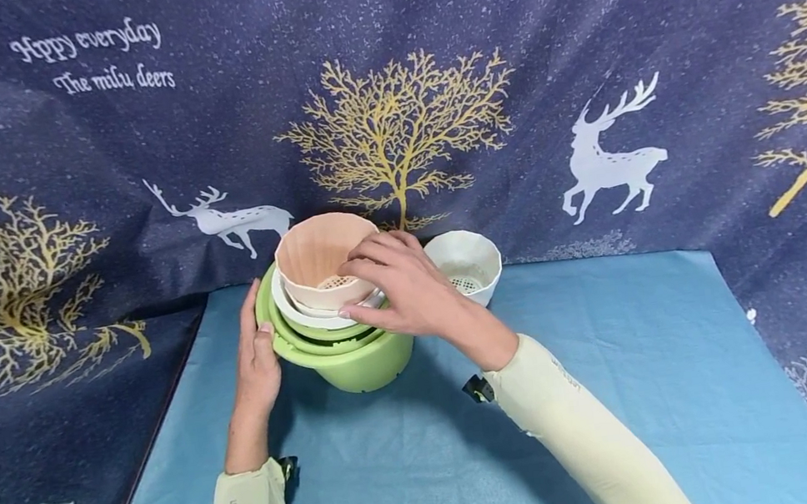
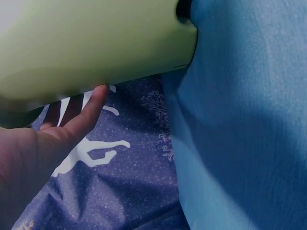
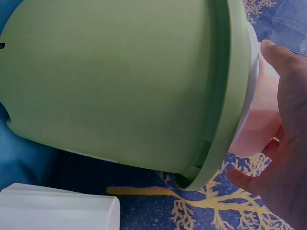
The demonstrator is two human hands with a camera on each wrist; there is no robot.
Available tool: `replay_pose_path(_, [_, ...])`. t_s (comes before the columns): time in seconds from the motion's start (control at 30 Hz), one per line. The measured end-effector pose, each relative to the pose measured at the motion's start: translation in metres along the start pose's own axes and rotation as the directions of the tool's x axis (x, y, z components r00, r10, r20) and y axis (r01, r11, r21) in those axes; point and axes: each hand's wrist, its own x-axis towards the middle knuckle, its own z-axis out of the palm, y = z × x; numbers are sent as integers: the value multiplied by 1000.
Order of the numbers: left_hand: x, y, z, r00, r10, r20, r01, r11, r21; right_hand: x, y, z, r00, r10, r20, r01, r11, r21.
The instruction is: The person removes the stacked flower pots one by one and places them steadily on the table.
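A pink fluted flowerpot (image 1: 313, 250) with a perforated base sits at the top of a nested stack. Below it show white rims and green pots, the outermost a large green flowerpot (image 1: 368, 367) tilted on the table. My left hand (image 1: 259, 366) holds this green pot at its left side, thumb at the rim and fingers along the outer wall. With fingers over the pink pot's right rim and thumb lower down by the white rim, my right hand (image 1: 411, 285) grips the pink pot. In the right wrist view, the green pot (image 3: 120, 86) hides part of the pink one.
Just right of the stack, against the backdrop, stands a white fluted pot (image 1: 484, 263) with a perforated base. A blue cloth (image 1: 614, 369) covers the table. Behind it hangs a dark blue curtain (image 1: 486, 183) printed with deer and golden trees.
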Motion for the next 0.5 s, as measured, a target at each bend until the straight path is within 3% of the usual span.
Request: replay_pose_path(0.5, [0,-1,1,1000,1,-1,-1,1000,-8,7,1,7,999,-31,-8,31,999,-30])
